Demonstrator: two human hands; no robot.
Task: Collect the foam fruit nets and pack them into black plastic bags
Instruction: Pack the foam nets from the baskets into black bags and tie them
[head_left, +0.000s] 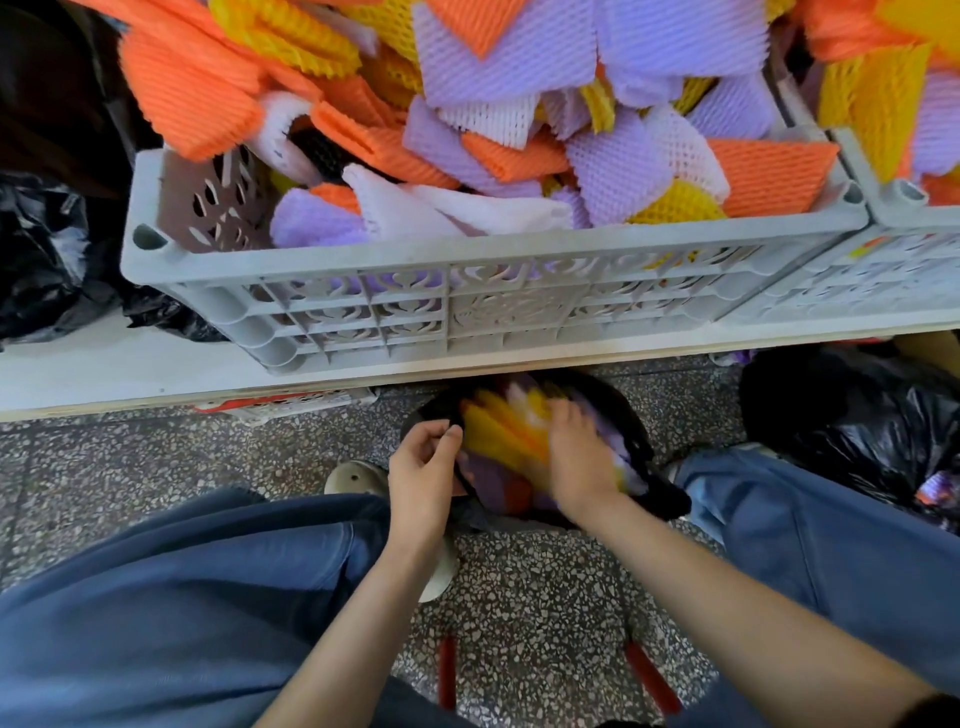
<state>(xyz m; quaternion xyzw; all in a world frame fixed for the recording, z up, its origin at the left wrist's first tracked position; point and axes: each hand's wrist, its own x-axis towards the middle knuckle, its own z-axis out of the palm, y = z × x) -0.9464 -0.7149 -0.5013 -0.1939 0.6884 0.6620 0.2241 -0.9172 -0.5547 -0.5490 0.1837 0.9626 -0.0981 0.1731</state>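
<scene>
A black plastic bag (654, 488) stands open on the floor between my knees, with yellow, purple and white foam nets (498, 436) inside it. My left hand (423, 467) pinches the bag's left rim and holds it open. My right hand (579, 457) lies palm down with spread fingers, pressing on the nets in the bag. A grey plastic crate (363, 306) on the white table above is heaped with orange, purple, yellow and white foam nets (519, 119).
A second grey crate (893, 270) with more nets stands at the right. A full black bag (857, 431) sits on the floor at the right; crumpled black bags (41, 260) lie on the table at the left. The table edge (156, 384) overhangs the bag. Speckled floor below.
</scene>
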